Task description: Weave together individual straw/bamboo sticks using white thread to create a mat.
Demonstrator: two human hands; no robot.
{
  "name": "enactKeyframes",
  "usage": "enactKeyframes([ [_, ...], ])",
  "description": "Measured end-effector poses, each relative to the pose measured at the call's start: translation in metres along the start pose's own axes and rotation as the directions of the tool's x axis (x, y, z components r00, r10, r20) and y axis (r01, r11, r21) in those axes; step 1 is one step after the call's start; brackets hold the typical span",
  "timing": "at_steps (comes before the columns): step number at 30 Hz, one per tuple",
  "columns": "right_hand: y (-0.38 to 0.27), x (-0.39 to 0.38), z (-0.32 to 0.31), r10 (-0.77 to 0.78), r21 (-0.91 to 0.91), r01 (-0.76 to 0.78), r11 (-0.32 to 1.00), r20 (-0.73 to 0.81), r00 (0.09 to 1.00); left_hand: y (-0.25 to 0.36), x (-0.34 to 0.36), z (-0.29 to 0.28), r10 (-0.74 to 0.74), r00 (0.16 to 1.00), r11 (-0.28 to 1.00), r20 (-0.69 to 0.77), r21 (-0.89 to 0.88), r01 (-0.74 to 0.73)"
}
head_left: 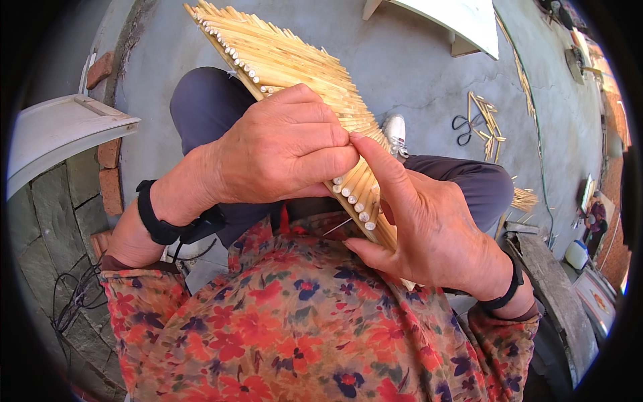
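A panel of pale yellow straw-like stalks (295, 57), laid side by side with their cut ends in a row, slants across my lap. My left hand (278, 147) lies over its cut-end edge, fingers curled in a closed pinch; what they pinch is hidden. My right hand (435, 221) grips the panel's near end, with thumb and forefinger apart on the near side and the other fingers hidden behind it. The right forefinger tip touches the left fingers. Below the edge shows a thin pale line (337, 226), a needle or taut thread; I cannot tell which.
Scissors (463, 127) lie on the concrete floor beside short cut stalk pieces (492, 127). A bundle of stalks (524, 199) is right of my knee. White boards (462, 23) (67, 130), bricks (110, 191), dark cables (63, 301) and a weathered plank (552, 295) surround me.
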State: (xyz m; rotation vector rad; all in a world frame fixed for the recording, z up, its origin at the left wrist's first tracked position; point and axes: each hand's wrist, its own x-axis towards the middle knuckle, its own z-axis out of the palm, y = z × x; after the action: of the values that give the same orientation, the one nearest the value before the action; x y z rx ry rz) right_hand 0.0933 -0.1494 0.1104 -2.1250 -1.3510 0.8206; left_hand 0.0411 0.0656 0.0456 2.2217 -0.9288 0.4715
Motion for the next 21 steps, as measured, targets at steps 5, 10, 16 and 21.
enactKeyframes([
  [5,0.0,0.006,-0.003,0.043,0.013,-0.043,0.999,0.044,0.998,-0.005,0.002,0.002,0.032,0.999,0.999,-0.044,-0.011,-0.032],
  [10,0.001,0.005,-0.009,0.024,-0.025,-0.022,0.999,0.081,0.996,-0.007,0.004,0.009,0.045,0.994,0.999,-0.096,0.003,-0.045],
  [16,0.004,0.008,-0.009,0.004,-0.023,-0.002,1.0,0.09,0.996,-0.011,0.003,0.011,0.062,0.993,0.998,-0.104,-0.017,-0.064],
  [21,0.005,0.01,-0.013,-0.01,-0.053,0.014,0.998,0.083,0.996,-0.013,0.006,0.013,0.06,0.987,0.997,-0.151,-0.028,-0.065],
])
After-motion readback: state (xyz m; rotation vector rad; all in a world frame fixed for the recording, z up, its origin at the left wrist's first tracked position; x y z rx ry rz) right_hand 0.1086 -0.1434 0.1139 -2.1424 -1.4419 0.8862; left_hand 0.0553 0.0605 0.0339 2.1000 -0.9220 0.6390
